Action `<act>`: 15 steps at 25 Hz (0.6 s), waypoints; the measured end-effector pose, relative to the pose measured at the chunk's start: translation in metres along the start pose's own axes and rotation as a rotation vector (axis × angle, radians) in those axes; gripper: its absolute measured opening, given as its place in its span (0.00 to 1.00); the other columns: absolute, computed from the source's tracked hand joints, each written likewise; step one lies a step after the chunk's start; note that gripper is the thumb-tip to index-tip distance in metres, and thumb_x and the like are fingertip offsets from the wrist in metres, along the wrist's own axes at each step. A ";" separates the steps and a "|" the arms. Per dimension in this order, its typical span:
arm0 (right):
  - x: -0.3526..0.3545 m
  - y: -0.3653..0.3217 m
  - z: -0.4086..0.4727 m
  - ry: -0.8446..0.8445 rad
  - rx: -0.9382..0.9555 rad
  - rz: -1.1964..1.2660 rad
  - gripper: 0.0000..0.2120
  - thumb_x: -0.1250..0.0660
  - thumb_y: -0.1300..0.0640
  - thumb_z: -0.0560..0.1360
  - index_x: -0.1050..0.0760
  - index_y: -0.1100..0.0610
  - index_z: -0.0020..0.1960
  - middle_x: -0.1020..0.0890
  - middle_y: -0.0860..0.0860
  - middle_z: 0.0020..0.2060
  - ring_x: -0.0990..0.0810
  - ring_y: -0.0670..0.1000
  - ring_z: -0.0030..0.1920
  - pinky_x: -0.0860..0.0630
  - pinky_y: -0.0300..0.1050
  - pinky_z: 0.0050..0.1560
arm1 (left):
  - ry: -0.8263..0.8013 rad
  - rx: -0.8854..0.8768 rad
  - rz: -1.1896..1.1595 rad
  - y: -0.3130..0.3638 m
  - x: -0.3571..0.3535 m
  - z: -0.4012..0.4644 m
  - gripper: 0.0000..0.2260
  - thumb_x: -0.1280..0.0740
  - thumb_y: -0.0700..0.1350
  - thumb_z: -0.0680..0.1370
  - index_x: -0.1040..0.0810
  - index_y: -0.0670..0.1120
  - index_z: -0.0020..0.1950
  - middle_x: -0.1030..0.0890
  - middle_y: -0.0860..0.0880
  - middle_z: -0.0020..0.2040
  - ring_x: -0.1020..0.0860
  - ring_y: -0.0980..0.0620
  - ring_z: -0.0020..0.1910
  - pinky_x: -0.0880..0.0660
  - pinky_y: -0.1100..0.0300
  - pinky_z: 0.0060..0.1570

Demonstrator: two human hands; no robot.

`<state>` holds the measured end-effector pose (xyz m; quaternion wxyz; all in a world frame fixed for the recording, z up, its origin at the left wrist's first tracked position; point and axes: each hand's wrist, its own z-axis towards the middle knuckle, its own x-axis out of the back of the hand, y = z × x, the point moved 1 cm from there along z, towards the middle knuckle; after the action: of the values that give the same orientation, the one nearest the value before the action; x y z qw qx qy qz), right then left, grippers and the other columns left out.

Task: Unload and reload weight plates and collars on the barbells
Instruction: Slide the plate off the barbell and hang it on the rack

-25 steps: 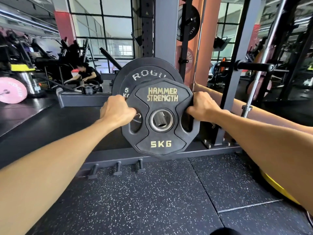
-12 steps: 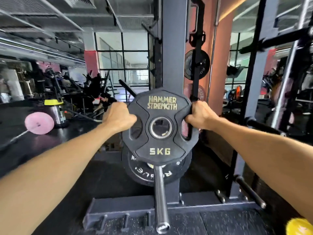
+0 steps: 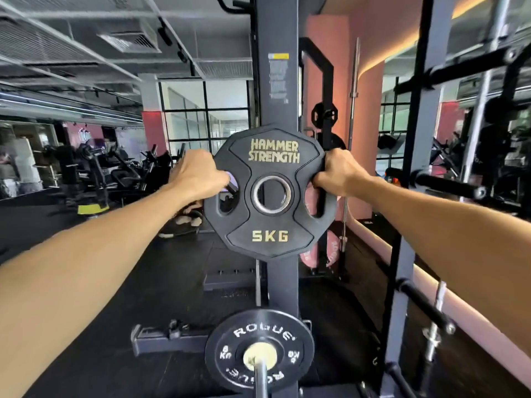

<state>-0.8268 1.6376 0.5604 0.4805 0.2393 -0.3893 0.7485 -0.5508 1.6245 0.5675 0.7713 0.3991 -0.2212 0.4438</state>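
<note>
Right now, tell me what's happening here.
A person is holding a black 5 kg plate up in front of a rack post. The left hand and the right hand each grip one of its side handle slots. The plate is off the bar, its centre hole empty. Below it, a barbell carries another black plate on its sleeve.

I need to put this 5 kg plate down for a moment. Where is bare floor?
Bare black mat lies left of the rack upright, beyond the base rail. Crowded: straight below, the Rogue plate on its bar, and right, among the storage pegs.
</note>
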 end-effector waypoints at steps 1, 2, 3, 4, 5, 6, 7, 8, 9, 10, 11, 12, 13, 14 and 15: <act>0.016 -0.004 0.012 0.009 0.005 0.003 0.10 0.34 0.61 0.66 0.23 0.69 0.38 0.17 0.65 0.39 0.18 0.61 0.39 0.18 0.58 0.38 | 0.016 -0.014 0.001 0.012 0.013 0.012 0.14 0.28 0.45 0.67 0.30 0.42 0.29 0.27 0.47 0.26 0.29 0.47 0.25 0.36 0.63 0.26; 0.028 -0.007 0.020 0.015 0.011 0.003 0.10 0.34 0.60 0.66 0.23 0.69 0.39 0.17 0.65 0.39 0.19 0.60 0.38 0.18 0.59 0.39 | 0.030 -0.025 0.003 0.020 0.022 0.020 0.14 0.29 0.44 0.67 0.31 0.42 0.28 0.29 0.47 0.26 0.30 0.48 0.25 0.36 0.62 0.27; 0.037 -0.008 0.025 0.021 0.015 0.000 0.10 0.34 0.60 0.66 0.23 0.69 0.39 0.17 0.65 0.39 0.20 0.59 0.37 0.18 0.59 0.39 | 0.038 -0.036 0.003 0.027 0.028 0.027 0.14 0.29 0.43 0.67 0.32 0.42 0.28 0.30 0.47 0.27 0.31 0.48 0.25 0.35 0.62 0.27; 0.046 -0.008 0.027 0.034 0.021 -0.010 0.10 0.35 0.60 0.67 0.23 0.69 0.38 0.17 0.64 0.38 0.21 0.59 0.37 0.18 0.58 0.39 | 0.042 -0.047 0.001 0.033 0.033 0.032 0.14 0.29 0.43 0.67 0.33 0.42 0.28 0.30 0.46 0.27 0.32 0.48 0.26 0.35 0.61 0.28; 0.053 -0.007 0.026 0.048 0.022 -0.024 0.10 0.35 0.60 0.67 0.23 0.69 0.37 0.18 0.63 0.36 0.22 0.59 0.36 0.18 0.56 0.39 | 0.039 -0.058 0.001 0.039 0.035 0.034 0.14 0.29 0.44 0.67 0.32 0.41 0.28 0.30 0.46 0.27 0.31 0.47 0.26 0.34 0.60 0.28; 0.060 -0.004 0.023 0.060 0.016 -0.038 0.09 0.35 0.60 0.67 0.24 0.68 0.36 0.20 0.61 0.34 0.23 0.58 0.34 0.18 0.55 0.38 | 0.035 -0.071 0.000 0.046 0.035 0.035 0.14 0.29 0.44 0.67 0.32 0.41 0.28 0.29 0.46 0.28 0.30 0.47 0.27 0.34 0.60 0.29; 0.067 0.000 0.020 0.066 0.006 -0.044 0.09 0.35 0.61 0.67 0.25 0.68 0.35 0.21 0.60 0.33 0.24 0.57 0.34 0.20 0.53 0.36 | 0.030 -0.081 -0.009 0.052 0.034 0.035 0.14 0.29 0.44 0.66 0.31 0.41 0.29 0.28 0.45 0.28 0.29 0.46 0.27 0.33 0.59 0.29; 0.074 0.007 0.017 0.069 -0.006 -0.041 0.09 0.35 0.61 0.67 0.25 0.67 0.35 0.21 0.59 0.33 0.24 0.56 0.33 0.20 0.52 0.35 | 0.020 -0.089 -0.026 0.060 0.030 0.033 0.13 0.28 0.44 0.66 0.31 0.40 0.29 0.28 0.45 0.28 0.29 0.46 0.28 0.33 0.60 0.29; 0.082 0.014 0.016 0.076 -0.014 -0.033 0.08 0.35 0.61 0.67 0.25 0.67 0.35 0.21 0.59 0.33 0.24 0.56 0.33 0.20 0.52 0.34 | 0.012 -0.100 -0.038 0.069 0.026 0.032 0.13 0.28 0.44 0.65 0.31 0.40 0.29 0.29 0.46 0.27 0.28 0.46 0.28 0.34 0.60 0.29; 0.088 0.023 0.014 0.081 -0.016 -0.029 0.08 0.35 0.61 0.66 0.24 0.67 0.35 0.20 0.59 0.33 0.24 0.55 0.33 0.20 0.51 0.34 | 0.007 -0.106 -0.042 0.078 0.022 0.031 0.13 0.28 0.43 0.65 0.31 0.41 0.29 0.29 0.46 0.27 0.29 0.46 0.28 0.34 0.60 0.28; 0.094 0.033 0.012 0.085 -0.015 -0.033 0.07 0.34 0.62 0.66 0.24 0.67 0.35 0.20 0.59 0.32 0.24 0.55 0.33 0.20 0.50 0.33 | 0.004 -0.109 -0.035 0.089 0.017 0.031 0.14 0.27 0.43 0.65 0.31 0.41 0.28 0.29 0.46 0.27 0.29 0.46 0.28 0.35 0.61 0.28; 0.101 0.046 0.010 0.096 -0.019 -0.037 0.07 0.33 0.62 0.66 0.24 0.66 0.34 0.20 0.57 0.31 0.25 0.54 0.32 0.22 0.47 0.30 | 0.003 -0.117 -0.025 0.103 0.012 0.030 0.15 0.27 0.43 0.65 0.32 0.41 0.28 0.30 0.46 0.27 0.30 0.46 0.27 0.36 0.62 0.28; 0.109 0.062 0.009 0.103 -0.031 -0.034 0.07 0.33 0.62 0.66 0.24 0.65 0.33 0.22 0.55 0.29 0.25 0.54 0.32 0.24 0.44 0.28 | 0.000 -0.131 -0.017 0.120 0.006 0.030 0.15 0.28 0.43 0.65 0.33 0.42 0.28 0.30 0.46 0.27 0.31 0.46 0.27 0.37 0.62 0.27; 0.119 0.079 0.007 0.107 -0.044 -0.030 0.07 0.33 0.61 0.66 0.25 0.64 0.32 0.23 0.53 0.28 0.26 0.54 0.31 0.25 0.42 0.27 | 0.000 -0.150 -0.011 0.140 -0.002 0.029 0.15 0.28 0.43 0.65 0.33 0.42 0.28 0.31 0.46 0.26 0.32 0.47 0.26 0.38 0.62 0.27; 0.128 0.099 0.007 0.108 -0.050 -0.032 0.07 0.33 0.61 0.66 0.25 0.64 0.32 0.24 0.53 0.28 0.25 0.54 0.31 0.25 0.41 0.27 | 0.003 -0.164 -0.007 0.160 -0.012 0.028 0.14 0.28 0.42 0.65 0.33 0.42 0.28 0.31 0.46 0.27 0.32 0.47 0.25 0.38 0.62 0.27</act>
<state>-0.9710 1.6772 0.6235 0.5186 0.1927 -0.3777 0.7425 -0.6943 1.6417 0.6430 0.8033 0.3346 -0.2543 0.4220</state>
